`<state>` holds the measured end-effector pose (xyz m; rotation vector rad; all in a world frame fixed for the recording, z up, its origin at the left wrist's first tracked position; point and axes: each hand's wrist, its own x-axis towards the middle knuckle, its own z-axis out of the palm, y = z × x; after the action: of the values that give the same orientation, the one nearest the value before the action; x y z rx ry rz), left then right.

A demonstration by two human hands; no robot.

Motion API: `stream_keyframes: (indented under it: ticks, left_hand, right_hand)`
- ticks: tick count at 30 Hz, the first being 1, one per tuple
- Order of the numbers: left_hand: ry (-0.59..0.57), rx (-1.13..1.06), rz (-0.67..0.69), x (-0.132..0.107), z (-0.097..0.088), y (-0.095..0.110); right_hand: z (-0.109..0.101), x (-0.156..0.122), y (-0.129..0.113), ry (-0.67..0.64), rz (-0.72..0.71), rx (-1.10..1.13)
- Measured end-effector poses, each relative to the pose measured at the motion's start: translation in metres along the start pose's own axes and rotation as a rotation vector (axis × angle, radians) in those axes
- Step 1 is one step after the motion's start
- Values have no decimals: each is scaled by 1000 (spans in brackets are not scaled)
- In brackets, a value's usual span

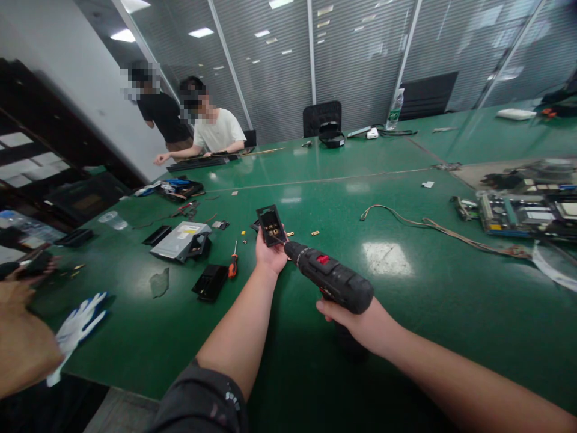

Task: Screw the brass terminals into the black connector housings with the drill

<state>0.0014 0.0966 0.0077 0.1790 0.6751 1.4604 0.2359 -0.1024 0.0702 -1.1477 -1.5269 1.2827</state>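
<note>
In my left hand is a small black plastic housing, tilted up, with brass-coloured parts inside. My right hand grips a black cordless drill with a red switch on top. The drill's bit reaches to the housing's lower edge; whether it touches a screw I cannot make out. Beside the housing, small brass-coloured pieces lie on the green table. Left of my left forearm are an orange-handled screwdriver and a black plastic case part.
A silver optical drive, a white glove and a clear cup lie to the left, near a co-worker's arm. Cables and circuit boards occupy the right. Another person sits across the table; one stands behind.
</note>
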Motion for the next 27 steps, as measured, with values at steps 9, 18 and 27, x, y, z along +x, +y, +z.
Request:
stream_keyframes:
  ticks: [9, 18, 27]
  left_hand:
    - [-31, 8, -20, -5, 3, -4]
    - [-41, 20, -28, -8, 4, -4]
    - [-26, -7, -27, -11, 9, -4]
  right_hand:
    - [-1, 5, 5, -28, 149, 148]
    - [1, 3, 5, -20, 138, 132]
    - [1, 5, 12, -18, 81, 91]
